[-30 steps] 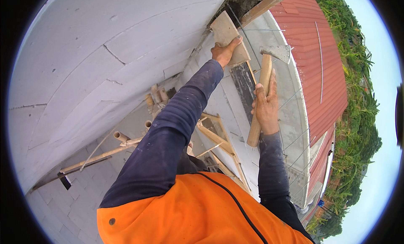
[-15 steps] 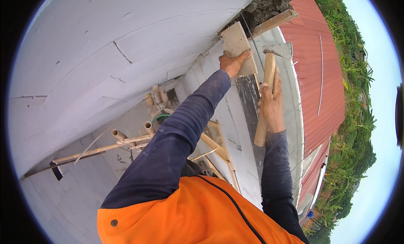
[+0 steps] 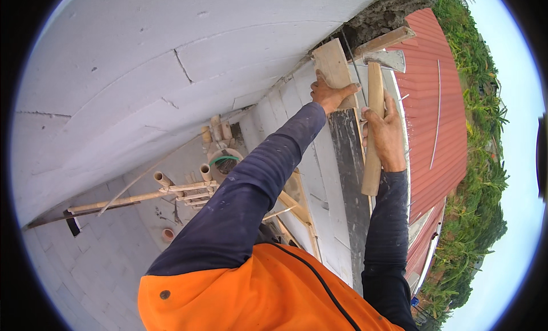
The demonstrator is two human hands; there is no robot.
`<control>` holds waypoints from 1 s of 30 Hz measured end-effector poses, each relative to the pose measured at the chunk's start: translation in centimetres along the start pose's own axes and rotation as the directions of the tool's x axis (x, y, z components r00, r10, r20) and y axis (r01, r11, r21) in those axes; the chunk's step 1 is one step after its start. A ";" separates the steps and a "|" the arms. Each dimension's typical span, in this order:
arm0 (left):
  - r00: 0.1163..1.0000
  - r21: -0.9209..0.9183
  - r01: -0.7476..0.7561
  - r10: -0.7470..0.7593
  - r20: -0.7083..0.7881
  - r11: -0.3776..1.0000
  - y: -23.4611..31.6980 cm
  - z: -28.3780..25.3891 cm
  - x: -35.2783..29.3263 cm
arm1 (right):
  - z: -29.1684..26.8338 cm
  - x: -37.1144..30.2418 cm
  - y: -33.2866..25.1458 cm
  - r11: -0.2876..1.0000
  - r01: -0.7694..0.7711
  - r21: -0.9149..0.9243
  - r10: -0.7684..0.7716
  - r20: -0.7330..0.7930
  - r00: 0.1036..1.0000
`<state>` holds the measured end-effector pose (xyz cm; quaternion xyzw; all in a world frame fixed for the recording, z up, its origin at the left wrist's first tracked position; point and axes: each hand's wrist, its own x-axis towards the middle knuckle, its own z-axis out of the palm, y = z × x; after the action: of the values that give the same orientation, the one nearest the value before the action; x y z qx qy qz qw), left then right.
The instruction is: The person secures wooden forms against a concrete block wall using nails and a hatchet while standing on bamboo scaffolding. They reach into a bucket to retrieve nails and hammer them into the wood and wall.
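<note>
My left hand [image 3: 331, 94] grips a short pale wooden board [image 3: 333, 61] across its lower part, thumb stretched over toward the right edge. The board stands along the top of the wall, its lower end meeting a dark, worn plank [image 3: 349, 154]. In my right hand [image 3: 386, 137] is a hatchet [image 3: 374, 111] with a thick pale wooden handle, held near mid-handle with the fingers partly behind it. Its grey metal head [image 3: 391, 60] points up and away, the flared blade facing right. A thin steel rod [image 3: 349, 50] passes between board and hatchet.
A white block wall [image 3: 137, 62] rises on the left. Rough mortar [image 3: 382, 17] and a wooden batten [image 3: 383, 41] lie beyond my hands. Bamboo poles [image 3: 120, 202] and a bucket [image 3: 225, 161] are below. A red metal roof [image 3: 436, 114] spreads to the right.
The whole view has shifted a little, so board and hands appear farther right. The hatchet's handle has turned slightly more upright and sits lower beside the board. Both grips stay.
</note>
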<state>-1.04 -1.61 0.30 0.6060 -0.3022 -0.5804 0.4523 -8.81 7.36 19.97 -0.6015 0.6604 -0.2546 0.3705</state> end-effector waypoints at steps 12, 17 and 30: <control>0.998 -0.092 0.057 -0.057 -0.005 0.994 0.9 -0.3 0.0 | -0.8 -7.0 3.2 0.993 -0.109 0.052 0.119 -0.269 0.956; 0.994 -0.445 0.066 -0.020 0.108 0.893 2.3 -1.1 -0.6 | -1.9 -8.8 6.3 0.985 -0.122 0.124 0.151 -0.257 0.955; 0.904 0.135 -0.007 -0.051 0.425 0.991 -5.5 -19.6 -11.2 | 4.6 -7.1 10.6 0.899 0.078 0.431 -0.053 -0.068 0.996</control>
<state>15.61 14.51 -1.46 0.4965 -0.4252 -0.6825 0.3269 -11.57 16.43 10.23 -0.5188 0.5765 -0.4236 0.4681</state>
